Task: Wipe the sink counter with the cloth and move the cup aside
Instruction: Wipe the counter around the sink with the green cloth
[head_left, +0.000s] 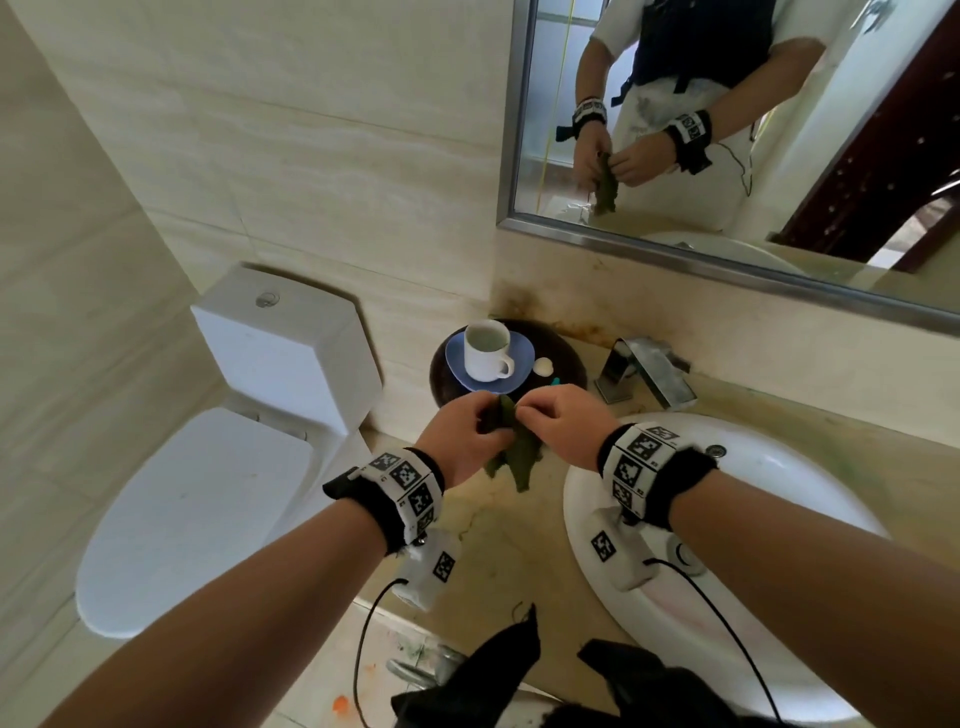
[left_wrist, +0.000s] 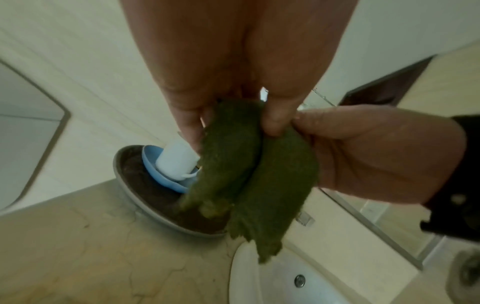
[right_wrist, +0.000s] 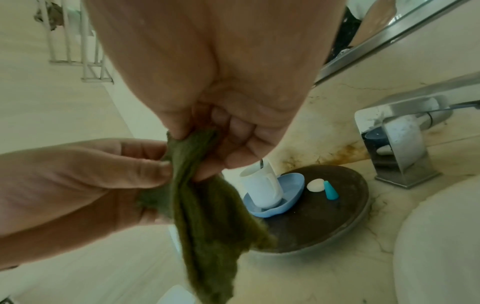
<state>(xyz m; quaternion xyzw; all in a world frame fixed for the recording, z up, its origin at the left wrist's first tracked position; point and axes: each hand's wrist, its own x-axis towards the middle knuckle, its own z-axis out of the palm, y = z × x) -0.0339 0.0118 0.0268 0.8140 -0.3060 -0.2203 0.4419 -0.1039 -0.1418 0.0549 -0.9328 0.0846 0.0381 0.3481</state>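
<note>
A dark green cloth (head_left: 519, 457) (left_wrist: 259, 181) (right_wrist: 207, 226) hangs in the air above the beige stone counter (head_left: 498, 545), pinched at its top by both hands. My left hand (head_left: 467, 431) (left_wrist: 207, 92) grips its left part, my right hand (head_left: 558, 423) (right_wrist: 221, 123) its right part, fingers curled. Behind the hands a white cup (head_left: 485, 351) (left_wrist: 176, 162) (right_wrist: 262, 189) stands upright on a blue saucer (head_left: 522, 358) (right_wrist: 291, 191), which sits on a dark round tray (head_left: 566, 364) (right_wrist: 324, 216) at the counter's back left.
A white basin (head_left: 779, 499) lies in the counter at right, a chrome tap (head_left: 644, 374) behind it. A white lump (right_wrist: 315, 185) and a teal cone (right_wrist: 330, 190) lie on the tray. A toilet (head_left: 208, 493) stands left of the counter, a mirror (head_left: 727, 130) above.
</note>
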